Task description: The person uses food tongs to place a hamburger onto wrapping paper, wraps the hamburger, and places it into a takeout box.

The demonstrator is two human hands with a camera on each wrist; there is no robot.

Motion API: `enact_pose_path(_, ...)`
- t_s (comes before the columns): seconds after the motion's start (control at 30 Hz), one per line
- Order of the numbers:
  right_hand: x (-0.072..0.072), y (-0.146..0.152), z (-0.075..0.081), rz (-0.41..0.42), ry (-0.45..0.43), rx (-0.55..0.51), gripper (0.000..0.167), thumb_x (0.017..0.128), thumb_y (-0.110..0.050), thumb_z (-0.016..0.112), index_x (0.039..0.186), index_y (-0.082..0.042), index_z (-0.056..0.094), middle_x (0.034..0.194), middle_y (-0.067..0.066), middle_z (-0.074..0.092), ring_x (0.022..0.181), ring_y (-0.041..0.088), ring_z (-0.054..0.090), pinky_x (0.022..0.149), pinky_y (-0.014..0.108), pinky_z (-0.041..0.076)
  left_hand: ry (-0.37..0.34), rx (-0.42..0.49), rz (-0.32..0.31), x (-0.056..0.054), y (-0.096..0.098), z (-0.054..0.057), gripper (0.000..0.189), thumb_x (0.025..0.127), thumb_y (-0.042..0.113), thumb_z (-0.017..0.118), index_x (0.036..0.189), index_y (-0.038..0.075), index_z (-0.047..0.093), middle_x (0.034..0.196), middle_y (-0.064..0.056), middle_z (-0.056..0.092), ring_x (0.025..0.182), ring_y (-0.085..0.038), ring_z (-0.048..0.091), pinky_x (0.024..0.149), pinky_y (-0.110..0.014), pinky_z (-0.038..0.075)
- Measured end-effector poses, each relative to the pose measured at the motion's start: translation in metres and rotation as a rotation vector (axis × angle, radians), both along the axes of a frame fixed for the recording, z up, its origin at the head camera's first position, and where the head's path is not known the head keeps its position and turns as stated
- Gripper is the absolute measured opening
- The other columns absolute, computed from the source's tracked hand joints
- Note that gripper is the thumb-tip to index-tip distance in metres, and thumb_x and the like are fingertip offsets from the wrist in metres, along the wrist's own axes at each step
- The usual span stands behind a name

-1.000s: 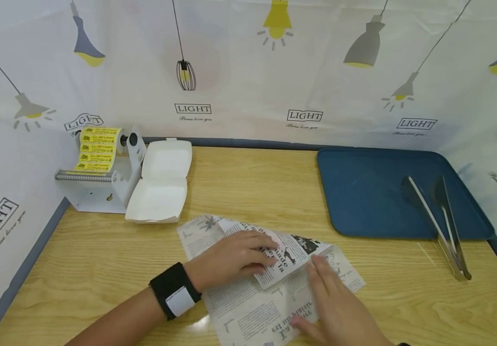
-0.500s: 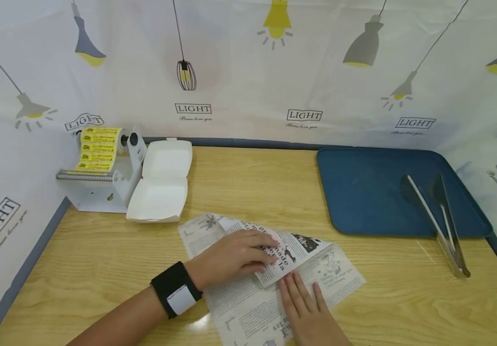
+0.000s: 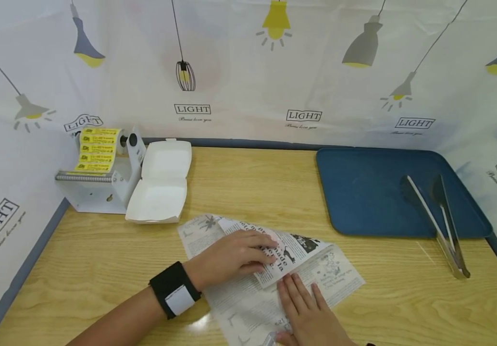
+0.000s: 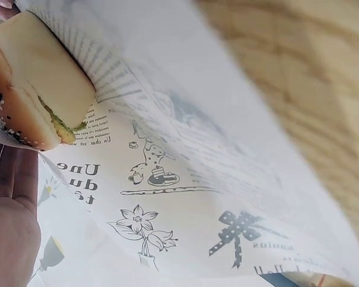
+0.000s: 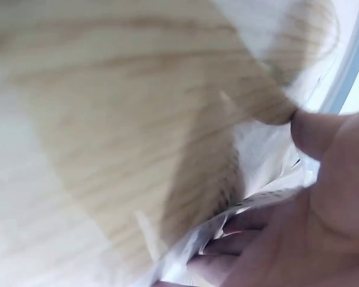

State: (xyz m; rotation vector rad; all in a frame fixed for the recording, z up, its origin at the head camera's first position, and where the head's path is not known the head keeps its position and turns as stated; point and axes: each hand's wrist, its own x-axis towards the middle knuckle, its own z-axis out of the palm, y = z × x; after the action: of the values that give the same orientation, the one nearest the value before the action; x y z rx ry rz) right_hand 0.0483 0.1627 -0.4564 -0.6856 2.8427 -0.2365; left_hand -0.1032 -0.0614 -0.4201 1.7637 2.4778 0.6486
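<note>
Newsprint-patterned wrapping paper (image 3: 339,278) lies on the wooden table, its far part folded over a filled bun. The left wrist view looks into the fold, where the sesame-topped bun (image 4: 54,78) shows a green filling. My left hand (image 3: 233,254) curves over the folded paper and holds the bun through it. Beside it, my right hand (image 3: 309,307) lies with straight fingers on the paper, fingertips at the folded edge. Its thumb (image 5: 317,131) touches a raised near edge of the paper. From the head view, the bun is hidden under paper and the left hand.
An opened white takeaway box (image 3: 159,199) stands at the back left, next to a dispenser (image 3: 97,192) with a roll of yellow labels (image 3: 97,149). At the right is a blue tray (image 3: 365,192), with metal tongs (image 3: 447,235) lying across its front edge.
My right hand has moved left and nearer along the folded edge, and its thumb now touches the near paper, which has bent up. My left hand has stayed in place.
</note>
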Motion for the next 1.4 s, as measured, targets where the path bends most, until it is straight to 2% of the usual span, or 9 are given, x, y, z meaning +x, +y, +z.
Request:
enact_pose_path(0.23, -0.009, 0.007, 0.026, -0.052, 0.151, -0.145, 0.045, 0.094, -0.048, 0.070, 0.127, -0.016, 0.070, 0.130, 0.003, 0.063, 0.117, 0.020, 0.059, 0.088, 0.042, 0.052, -0.008, 0.013, -0.007, 0.000, 0.000, 0.000, 0.022, 0.095, 0.026, 0.073, 0.116, 0.018, 0.071, 0.141, 0.003, 0.061, 0.135, -0.016, 0.053, 0.116, -0.034, 0.038)
enact_pose_path(0.37, -0.011, 0.009, 0.036, -0.079, 0.211, -0.163, 0.030, 0.089, -0.044, 0.076, 0.110, -0.022, 0.077, 0.101, -0.008, 0.055, 0.083, 0.007, 0.050, 0.069, 0.029, 0.046, -0.004, 0.020, -0.005, -0.001, 0.000, -0.001, 0.016, 0.094, 0.025, 0.074, 0.109, 0.018, 0.073, 0.140, 0.003, 0.062, 0.133, -0.016, 0.054, 0.115, -0.034, 0.039)
enact_pose_path(0.53, -0.011, 0.010, 0.043, -0.136, 0.112, -0.183, 0.029, 0.092, -0.043, 0.073, 0.109, -0.020, 0.078, 0.093, -0.011, 0.053, 0.062, -0.003, 0.043, 0.052, 0.021, 0.040, 0.014, 0.043, -0.019, -0.001, 0.000, -0.002, 0.012, 0.094, 0.023, 0.075, 0.104, 0.017, 0.077, 0.137, 0.002, 0.064, 0.131, -0.016, 0.056, 0.114, -0.033, 0.040)
enact_pose_path(0.67, -0.013, 0.013, 0.047, -0.173, 0.000, -0.254, 0.030, 0.096, -0.045, 0.068, 0.109, -0.020, 0.076, 0.098, -0.013, 0.064, 0.073, -0.002, 0.058, 0.059, 0.026, 0.052, -0.006, 0.050, -0.024, -0.001, -0.001, 0.000, 0.014, 0.094, 0.021, 0.075, 0.106, 0.015, 0.078, 0.138, 0.001, 0.064, 0.131, -0.016, 0.056, 0.115, -0.031, 0.039)
enact_pose_path(0.9, -0.018, 0.024, 0.057, -0.214, -0.270, -0.434, 0.058, 0.085, -0.057, 0.076, 0.126, -0.016, 0.069, 0.096, -0.012, 0.060, 0.074, 0.001, 0.051, 0.062, 0.022, 0.046, -0.149, 0.013, -0.014, 0.001, -0.005, 0.007, 0.028, 0.102, 0.029, 0.063, 0.120, 0.013, 0.076, 0.145, 0.001, 0.058, 0.139, -0.017, 0.049, 0.118, -0.032, 0.034)
enact_pose_path(1.07, -0.021, 0.028, 0.061, -0.194, -0.115, -0.416, 0.030, 0.090, -0.037, 0.079, 0.114, -0.022, 0.073, 0.101, -0.015, 0.066, 0.082, 0.000, 0.056, 0.068, 0.024, 0.053, -0.277, -0.021, -0.025, 0.001, -0.009, 0.014, 0.037, 0.107, 0.034, 0.051, 0.126, 0.012, 0.073, 0.150, 0.000, 0.054, 0.144, -0.018, 0.043, 0.120, -0.036, 0.032)
enact_pose_path(1.17, -0.025, 0.026, 0.063, -0.285, -0.042, -0.377, 0.006, 0.095, -0.035, 0.072, 0.094, -0.029, 0.074, 0.084, -0.021, 0.062, 0.073, -0.003, 0.053, 0.064, 0.022, 0.049, -0.365, -0.017, -0.057, -0.001, -0.012, 0.018, 0.060, 0.109, 0.053, 0.034, 0.129, 0.011, 0.071, 0.153, -0.002, 0.051, 0.145, -0.020, 0.041, 0.120, -0.038, 0.031)
enact_pose_path(1.3, -0.034, 0.027, 0.065, -0.403, -0.014, -0.370, 0.022, 0.099, -0.031, 0.068, 0.077, -0.029, 0.068, 0.065, -0.019, 0.048, 0.060, 0.000, 0.044, 0.058, 0.022, 0.040, -0.459, -0.030, -0.087, -0.003, -0.015, 0.021, 0.098, 0.091, 0.082, 0.016, 0.131, 0.011, 0.070, 0.157, -0.002, 0.046, 0.148, -0.021, 0.036, 0.120, -0.040, 0.031)
enact_pose_path(1.4, -0.039, 0.031, 0.062, -0.446, -0.021, -0.392, 0.027, 0.101, -0.028, 0.066, 0.074, -0.026, 0.067, 0.060, -0.015, 0.045, 0.056, 0.002, 0.043, 0.056, 0.023, 0.038, -0.500, -0.070, -0.078, -0.003, -0.016, 0.025, 0.085, 0.090, 0.079, 0.042, 0.132, 0.011, 0.069, 0.160, 0.000, 0.041, 0.149, -0.019, 0.033, 0.121, -0.040, 0.030)
